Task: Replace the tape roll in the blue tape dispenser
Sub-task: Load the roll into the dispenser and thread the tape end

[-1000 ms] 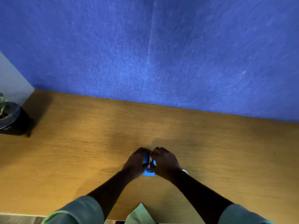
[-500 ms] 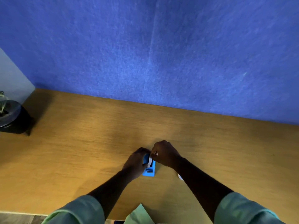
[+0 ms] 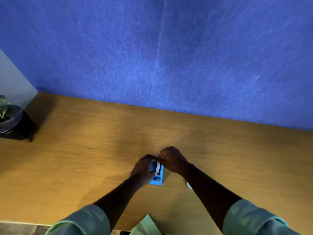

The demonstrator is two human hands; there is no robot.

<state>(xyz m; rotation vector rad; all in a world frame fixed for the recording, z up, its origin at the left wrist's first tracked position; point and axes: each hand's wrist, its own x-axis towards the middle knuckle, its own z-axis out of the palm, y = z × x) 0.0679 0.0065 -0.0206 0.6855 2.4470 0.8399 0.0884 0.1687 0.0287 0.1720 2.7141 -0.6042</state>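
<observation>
A small blue tape dispenser [image 3: 156, 179] stands on the wooden desk [image 3: 84, 158], its cutter end toward me. My left hand [image 3: 143, 168] grips its left side. My right hand [image 3: 172, 159] pinches the top of a white tape roll [image 3: 158, 167] that stands upright in the dispenser's slot. A second small white object [image 3: 189, 185], possibly another roll, lies on the desk mostly hidden behind my right forearm.
A black pot with a green plant [image 3: 11, 124] sits at the desk's far left. A blue felt partition [image 3: 169, 56] rises along the back edge. The near desk edge runs just below my green sleeves.
My right hand has shifted up and back from the dispenser's side to the roll's top, uncovering the white roll and the dispenser's front. My left hand has stayed put.
</observation>
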